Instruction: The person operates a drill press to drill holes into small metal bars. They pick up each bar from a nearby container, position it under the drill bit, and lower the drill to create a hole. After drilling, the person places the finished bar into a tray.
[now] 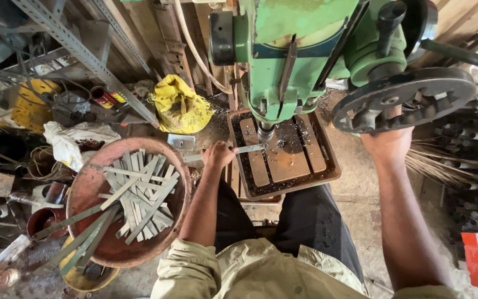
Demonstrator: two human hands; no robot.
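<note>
From the head camera we look straight down on a green-painted drill press (283, 50) with its brown slotted metal table (286, 158) strewn with dark swarf. Our left hand (217, 154) is closed around a flat grey metal strip (244, 149), holding it level at the left edge of the table so that its far end lies under the drill chuck (265, 133); we cannot tell whether the bit touches it. Our right hand (387, 141) reaches up beneath the dark round feed wheel (404, 99) at the right side of the machine, and the wheel hides the fingers, so we cannot tell how they are set, only that the hand is against the wheel. To the left of the table, on the floor, sits a round rust-red metal pan (84, 182) holding a loose heap of similar grey strips (139, 194); they overlap too much for an exact count, but we judge about two dozen, with a few longer ones leaning over its near rim. We judge the work to be mid-run: one strip is at the drill, the heap in the pan is large, and the frame does not show which of those strips are already drilled. We count one drill press, one pan, one strip in hand, and one crumpled yellow sack (181, 105) on the floor beyond the pan.
</note>
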